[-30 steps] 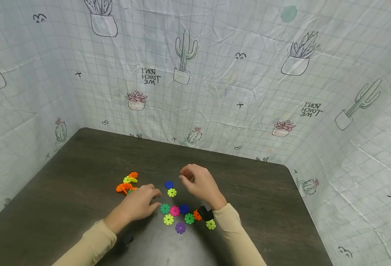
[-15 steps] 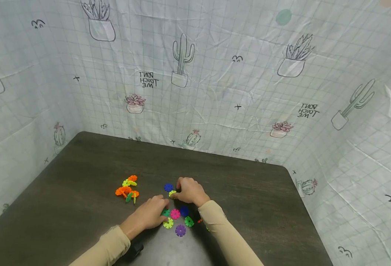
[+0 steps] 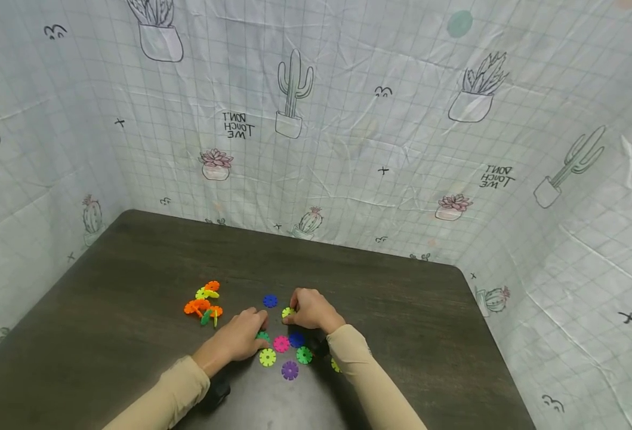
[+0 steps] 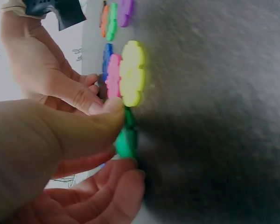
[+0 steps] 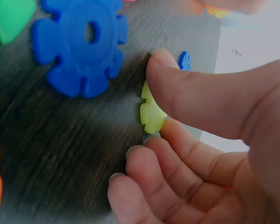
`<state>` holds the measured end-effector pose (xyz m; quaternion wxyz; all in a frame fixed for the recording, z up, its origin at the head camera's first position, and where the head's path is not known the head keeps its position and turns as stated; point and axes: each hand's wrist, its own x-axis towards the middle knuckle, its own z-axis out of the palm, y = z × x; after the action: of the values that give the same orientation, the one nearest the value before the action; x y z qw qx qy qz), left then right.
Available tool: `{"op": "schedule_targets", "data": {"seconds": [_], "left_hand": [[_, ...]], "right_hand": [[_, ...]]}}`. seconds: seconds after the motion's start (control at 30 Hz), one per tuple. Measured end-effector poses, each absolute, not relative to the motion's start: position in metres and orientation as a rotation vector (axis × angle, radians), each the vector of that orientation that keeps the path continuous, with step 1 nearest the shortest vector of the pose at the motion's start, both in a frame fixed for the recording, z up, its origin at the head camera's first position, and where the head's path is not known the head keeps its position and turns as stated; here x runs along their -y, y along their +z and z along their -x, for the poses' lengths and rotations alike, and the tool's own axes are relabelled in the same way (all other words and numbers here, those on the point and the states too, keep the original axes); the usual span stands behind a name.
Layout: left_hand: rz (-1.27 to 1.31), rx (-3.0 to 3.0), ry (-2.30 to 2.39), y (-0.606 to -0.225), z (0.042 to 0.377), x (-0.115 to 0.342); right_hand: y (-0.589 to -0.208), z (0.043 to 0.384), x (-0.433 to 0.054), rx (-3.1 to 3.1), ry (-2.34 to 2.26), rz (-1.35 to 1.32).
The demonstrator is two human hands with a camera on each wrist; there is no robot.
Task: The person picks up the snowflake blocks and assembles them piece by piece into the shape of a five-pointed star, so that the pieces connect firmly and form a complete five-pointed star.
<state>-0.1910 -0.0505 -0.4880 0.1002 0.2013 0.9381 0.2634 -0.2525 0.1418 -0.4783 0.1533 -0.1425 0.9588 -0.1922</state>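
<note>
My left hand pinches a green notched interlocking disc at the table, its thumb and fingertips on either side. A yellow disc and a pink disc lie close to that thumb. Farther right, my right hand grips another yellow notched interlocking disc between thumb and fingers, low over the tabletop. The fingers partly cover both held discs. A blue disc lies flat beyond the hands, and a second blue disc is near the right hand.
Left of the hands sits a cluster of joined orange, yellow and green discs. Nearer the body lie a purple disc, a green disc and a yellow disc. A printed cloth encloses the dark table.
Both hands have come down to the discs. My right hand has taken the yellow disc and shifted it right, away from the blue one; my left hand has moved right onto the green disc.
</note>
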Motion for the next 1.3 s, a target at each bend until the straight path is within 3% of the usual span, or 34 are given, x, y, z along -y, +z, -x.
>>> {"op": "schedule_targets", "data": {"seconds": [0.3, 0.57, 0.87, 1.07, 1.3], "left_hand": [[-0.508, -2.725, 0.704, -0.485, 0.192, 0.052], [-0.627, -2.724, 1.05, -0.487, 0.2, 0.064], [-0.646, -2.568, 1.873, -0.411, 0.215, 0.066], [-0.691, -2.461, 2.058, -0.38, 0.209, 0.059], [-0.727, -2.443, 2.109, -0.37, 0.205, 0.045]], "right_hand": [[-0.478, 0.251, -0.144, -2.759, -0.638, 0.392], [-0.465, 0.242, -0.153, -2.84, -0.992, 0.639], [-0.41, 0.231, -0.165, -2.997, -1.681, 0.988], [-0.385, 0.218, -0.161, -3.025, -1.652, 1.242], [-0.373, 0.21, -0.164, -3.11, -1.53, 1.384]]}}
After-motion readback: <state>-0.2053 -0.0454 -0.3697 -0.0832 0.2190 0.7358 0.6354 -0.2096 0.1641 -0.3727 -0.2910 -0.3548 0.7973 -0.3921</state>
